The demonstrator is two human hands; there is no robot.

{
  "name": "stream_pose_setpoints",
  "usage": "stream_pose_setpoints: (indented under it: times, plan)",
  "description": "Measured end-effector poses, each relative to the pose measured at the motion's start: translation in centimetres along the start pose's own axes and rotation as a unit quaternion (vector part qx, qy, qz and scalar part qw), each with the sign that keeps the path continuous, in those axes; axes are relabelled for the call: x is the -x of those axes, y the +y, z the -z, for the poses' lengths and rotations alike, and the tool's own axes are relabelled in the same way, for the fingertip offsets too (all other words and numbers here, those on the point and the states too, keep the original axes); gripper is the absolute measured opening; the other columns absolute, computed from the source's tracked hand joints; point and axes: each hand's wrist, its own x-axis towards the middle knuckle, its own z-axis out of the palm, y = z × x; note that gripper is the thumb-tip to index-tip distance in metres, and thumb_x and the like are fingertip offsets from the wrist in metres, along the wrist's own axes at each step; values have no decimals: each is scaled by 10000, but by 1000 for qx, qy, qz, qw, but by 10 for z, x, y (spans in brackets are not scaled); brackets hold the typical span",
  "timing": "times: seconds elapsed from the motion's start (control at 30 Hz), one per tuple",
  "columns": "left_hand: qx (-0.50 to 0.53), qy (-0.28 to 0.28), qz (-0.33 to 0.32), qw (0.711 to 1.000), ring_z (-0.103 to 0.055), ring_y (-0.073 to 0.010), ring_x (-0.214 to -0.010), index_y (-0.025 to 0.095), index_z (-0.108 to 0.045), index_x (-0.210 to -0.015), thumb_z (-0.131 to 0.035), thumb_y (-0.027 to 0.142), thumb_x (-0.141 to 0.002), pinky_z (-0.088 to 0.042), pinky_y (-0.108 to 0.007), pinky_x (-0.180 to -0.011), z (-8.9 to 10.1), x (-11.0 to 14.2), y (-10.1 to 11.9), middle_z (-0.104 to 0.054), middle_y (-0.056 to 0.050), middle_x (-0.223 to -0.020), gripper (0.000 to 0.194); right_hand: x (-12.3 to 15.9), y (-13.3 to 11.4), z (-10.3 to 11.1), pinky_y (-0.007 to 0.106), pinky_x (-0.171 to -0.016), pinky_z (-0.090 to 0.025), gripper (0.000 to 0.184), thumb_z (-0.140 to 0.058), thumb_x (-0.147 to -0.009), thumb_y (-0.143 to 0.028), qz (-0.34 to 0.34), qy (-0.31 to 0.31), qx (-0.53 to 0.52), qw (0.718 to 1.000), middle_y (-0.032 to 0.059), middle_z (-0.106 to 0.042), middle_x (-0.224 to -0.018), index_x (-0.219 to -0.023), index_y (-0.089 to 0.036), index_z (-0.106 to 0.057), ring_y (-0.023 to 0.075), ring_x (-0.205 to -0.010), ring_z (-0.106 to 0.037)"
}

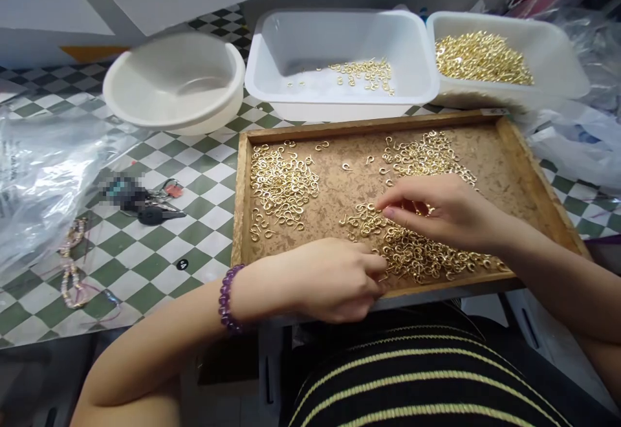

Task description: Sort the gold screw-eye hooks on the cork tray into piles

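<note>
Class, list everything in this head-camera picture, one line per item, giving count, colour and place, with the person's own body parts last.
tray: one, brown wood and cork, in front of the person
loose hooks: hundreds, gold, in heaps on the tray
round bowl: one, white, beyond the tray, left
tub: one, white, beyond the tray, holding some gold hooks
second tub: one, white, far right, holding many gold hooks
keys: one bunch, black and silver, left of the tray
bead string: one, pinkish, far left
plastic bags: two, clear, left and right sides
checked surface: one, green and white, beneath these things
striped top: one, black and yellow, bottom
bracelet: one, purple, left wrist
left hand: one, at the tray's near edge, by the hooks
right hand: one, over the hooks
</note>
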Motion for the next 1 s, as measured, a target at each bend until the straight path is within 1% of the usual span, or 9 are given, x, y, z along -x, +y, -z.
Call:
stream_pose_setpoints:
  times: [0.1,0.13,0.2,0.3,0.4,0.53,0.73,0.87,1.0]
  plan:
    - [29,-58,120,991,-625,-107,-698,212,-744,-808,-521,248,-998,-477,-270,-648,21,18,-9,-683,18,-790,294,1,2,4,200,-728,-481,189,-594,-1031,-264,-1,-2,-1,1000,-16,-737,-923,-1017,-148,-742,45,-787,-666]
    - [11,-45,179,983,-578,-87,-613,187,-702,-703,-504,241,-1006,-437,-261,-611,28,24,-13,-656,20,-708,365,2,2,5,199,-724,-480,184,-598,-1030,-263,-1,0,0,1000,-17,-737,-921,-1019,-149,-743,43,-785,-665]
    - [-56,53,243,967,-484,-63,-520,166,-626,-595,-467,245,-1023,-352,-251,-545,36,32,-18,-602,23,-609,464,2,3,7,196,-714,-476,175,-609,-1027,-264,1,7,1,1000,-20,-735,-911,-1018,-151,-743,39,-771,-659]
    - [-121,205,131,962,-511,-62,-578,187,-666,-694,-465,277,-1041,-341,-235,-523,26,25,-17,-631,31,-676,410,3,3,9,196,-714,-474,170,-611,-1027,-261,6,17,2,1000,-19,-732,-906,-1020,-152,-740,38,-760,-651]
    - [-159,197,21,967,-582,-81,-679,209,-705,-865,-556,288,-1027,-356,-253,-507,2,9,-14,-672,41,-784,234,4,4,9,196,-713,-474,165,-610,-1025,-252,6,20,7,1000,-17,-730,-901,-1016,-150,-738,40,-755,-648]
    - [-204,175,25,963,-603,-104,-718,219,-708,-942,-601,337,-1018,-298,-290,-463,-13,-1,-17,-684,46,-831,176,5,5,8,210,-709,-480,185,-594,-1031,-264,5,19,16,1000,-12,-737,-920,-1001,-155,-741,53,-771,-662]
    - [-183,124,21,975,-606,-91,-734,234,-687,-858,-665,257,-980,-253,-295,-471,-4,3,-19,-693,54,-866,126,3,6,8,208,-706,-485,197,-588,-1035,-269,4,8,8,1000,-6,-740,-933,-1015,-153,-746,59,-784,-672]
    - [-152,154,28,976,-603,-105,-693,223,-649,-738,-645,316,-960,-277,-294,-480,-7,4,-19,-665,51,-782,240,4,6,9,203,-719,-461,183,-589,-1034,-255,24,7,5,1000,-1,-722,-905,-997,-148,-733,55,-777,-643]
    - [-163,205,42,964,-589,-109,-625,205,-640,-722,-620,469,-971,-233,-281,-472,-15,1,-21,-666,36,-749,364,8,2,0,221,-639,-366,222,-564,-1040,-257,89,-52,31,994,-1,-652,-818,-897,-158,-700,66,-716,-554]
